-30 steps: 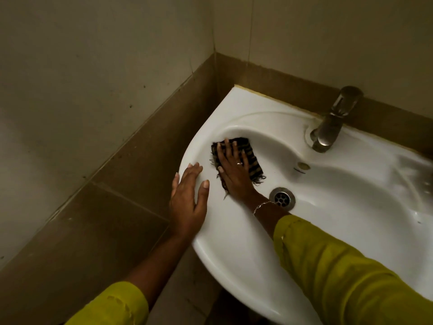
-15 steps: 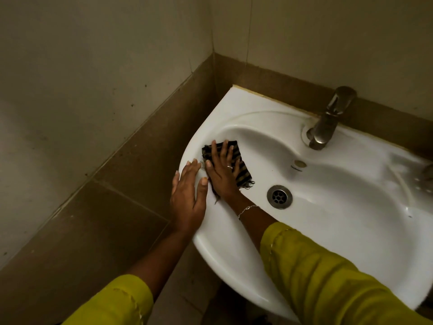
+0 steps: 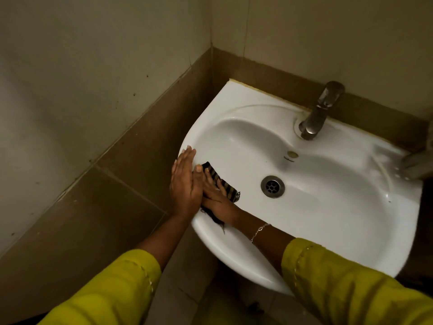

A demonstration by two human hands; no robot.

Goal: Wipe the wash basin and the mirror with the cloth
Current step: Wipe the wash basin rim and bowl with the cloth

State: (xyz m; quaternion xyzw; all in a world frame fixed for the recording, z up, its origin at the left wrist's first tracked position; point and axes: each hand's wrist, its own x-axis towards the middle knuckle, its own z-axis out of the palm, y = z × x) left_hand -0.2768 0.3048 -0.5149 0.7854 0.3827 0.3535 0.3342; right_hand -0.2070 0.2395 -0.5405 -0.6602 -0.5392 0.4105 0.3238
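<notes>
A white wash basin (image 3: 328,207) is fixed in the corner of the tiled walls. A dark striped cloth (image 3: 226,185) lies on the inner left slope of the bowl, close to the rim. My right hand (image 3: 216,200) presses flat on the cloth, fingers spread over it. My left hand (image 3: 185,184) rests flat on the basin's left rim with fingers together, its thumb side touching the right hand and the cloth's edge. No mirror is in view.
A metal tap (image 3: 318,111) stands at the back of the basin, with the drain (image 3: 272,186) in the bowl's middle. A grey object (image 3: 417,164) sits at the right rim. Brown and beige tiled walls close in on the left and back.
My right hand has slid the cloth down the left side of the bowl toward the front rim, up against the left hand. The left hand has stayed on the rim.
</notes>
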